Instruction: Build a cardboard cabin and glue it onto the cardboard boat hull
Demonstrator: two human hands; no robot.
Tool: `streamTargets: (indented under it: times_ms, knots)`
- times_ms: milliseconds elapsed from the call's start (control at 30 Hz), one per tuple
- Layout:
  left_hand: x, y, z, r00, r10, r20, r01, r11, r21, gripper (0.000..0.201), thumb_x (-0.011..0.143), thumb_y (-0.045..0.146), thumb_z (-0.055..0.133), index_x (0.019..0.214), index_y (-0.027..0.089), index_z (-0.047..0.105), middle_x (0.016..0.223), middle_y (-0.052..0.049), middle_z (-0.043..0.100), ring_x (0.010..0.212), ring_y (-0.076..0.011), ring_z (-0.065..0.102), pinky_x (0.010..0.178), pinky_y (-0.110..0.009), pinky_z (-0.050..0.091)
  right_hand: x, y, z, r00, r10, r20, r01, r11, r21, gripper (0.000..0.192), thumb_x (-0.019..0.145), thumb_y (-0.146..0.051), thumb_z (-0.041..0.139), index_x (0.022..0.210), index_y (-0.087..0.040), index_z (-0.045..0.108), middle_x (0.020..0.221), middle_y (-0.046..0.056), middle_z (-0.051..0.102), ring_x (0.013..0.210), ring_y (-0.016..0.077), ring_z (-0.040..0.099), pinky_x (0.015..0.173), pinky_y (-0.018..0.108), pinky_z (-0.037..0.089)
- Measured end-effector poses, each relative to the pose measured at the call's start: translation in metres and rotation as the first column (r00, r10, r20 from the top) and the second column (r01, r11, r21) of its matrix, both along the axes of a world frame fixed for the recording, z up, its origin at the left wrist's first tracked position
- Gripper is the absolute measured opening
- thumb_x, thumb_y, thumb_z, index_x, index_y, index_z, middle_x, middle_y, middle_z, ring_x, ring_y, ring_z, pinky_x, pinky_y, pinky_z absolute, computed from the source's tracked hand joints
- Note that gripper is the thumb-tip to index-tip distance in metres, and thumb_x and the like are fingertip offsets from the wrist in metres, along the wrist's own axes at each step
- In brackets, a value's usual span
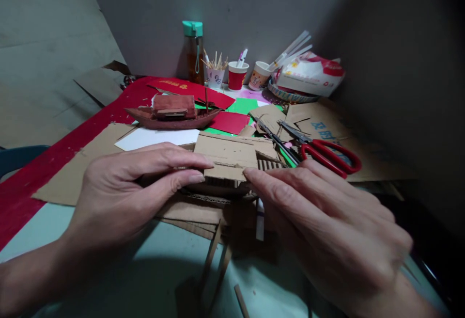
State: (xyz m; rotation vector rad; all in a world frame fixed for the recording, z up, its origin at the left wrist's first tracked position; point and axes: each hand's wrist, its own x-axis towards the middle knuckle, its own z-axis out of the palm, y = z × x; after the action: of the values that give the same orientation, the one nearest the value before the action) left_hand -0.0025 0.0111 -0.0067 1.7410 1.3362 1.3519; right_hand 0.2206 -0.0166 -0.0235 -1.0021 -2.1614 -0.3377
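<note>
A cardboard model boat (225, 151) with a flat roof and a small awning-like flap (225, 171) is in front of me at the middle. At the flap's left end, my left hand (134, 187) has its thumb and index finger closed on the model. My right hand (327, 216) is closed too, its index fingertip at the flap's right corner; its thumb is hidden. Behind the model lies a finished-looking reddish-brown boat (174, 114) with a cabin and a thin mast. Under the model are flat cardboard pieces (192, 211), and a white pen-like stick (260, 221) protrudes near my right hand.
Red-handled scissors (330, 155) lie behind my right hand, next to a dark slim tool (278, 141). At the wall stand a teal-capped bottle (192, 51), a cup of toothpicks (215, 78) and a red paper cup (238, 76). Cardboard strips (210, 255) lie in front.
</note>
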Motion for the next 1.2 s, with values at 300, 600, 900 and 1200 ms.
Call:
streamTargets:
  times_ms: [300,600,900,1200]
  knots:
    - [0.002,-0.002,-0.002,0.995,0.076,-0.063,-0.072,0.995,0.069,0.014,0.076,0.019,0.078,0.075,0.032,0.083,0.080,0.012,0.081,0.077,-0.0116,0.075,0.079,-0.015,0.057,-0.004,0.002,0.008,1.000,-0.005,0.026,0.006,0.999,-0.049,0.014,0.094,-0.011,0.065,0.104,-0.015,0.073,0.088,0.002,0.075,0.076,0.0159,0.061,0.066,0.029,0.048]
    - [-0.005,0.000,-0.012,0.982,0.101,-0.160,-0.073,0.983,0.169,0.014,0.078,0.027,0.077,0.080,0.040,0.081,0.083,0.019,0.079,0.078,-0.0055,0.073,0.078,-0.008,0.054,0.007,0.002,0.019,0.978,-0.010,-0.209,0.015,1.000,0.020,0.014,0.090,-0.005,0.069,0.103,-0.009,0.074,0.096,0.004,0.079,0.085,0.0103,0.071,0.083,0.016,0.053]
    - [-0.002,0.000,-0.010,0.983,0.106,-0.147,-0.082,0.984,0.157,0.011,0.079,0.029,0.076,0.079,0.038,0.081,0.082,0.019,0.079,0.079,-0.0057,0.073,0.079,-0.009,0.055,0.000,0.005,0.011,0.996,0.005,-0.091,-0.009,0.999,-0.040,0.011,0.092,-0.008,0.068,0.099,-0.014,0.075,0.086,0.000,0.073,0.075,0.0098,0.064,0.071,0.021,0.050]
    - [-0.001,0.000,-0.011,0.992,0.070,-0.101,-0.056,0.989,0.135,0.014,0.078,0.026,0.076,0.079,0.039,0.081,0.082,0.016,0.080,0.079,-0.0122,0.075,0.077,-0.018,0.059,-0.005,0.003,0.005,0.993,0.006,-0.118,-0.012,0.999,-0.044,0.021,0.089,0.000,0.063,0.098,-0.013,0.076,0.090,0.005,0.077,0.073,0.0145,0.063,0.063,0.026,0.049]
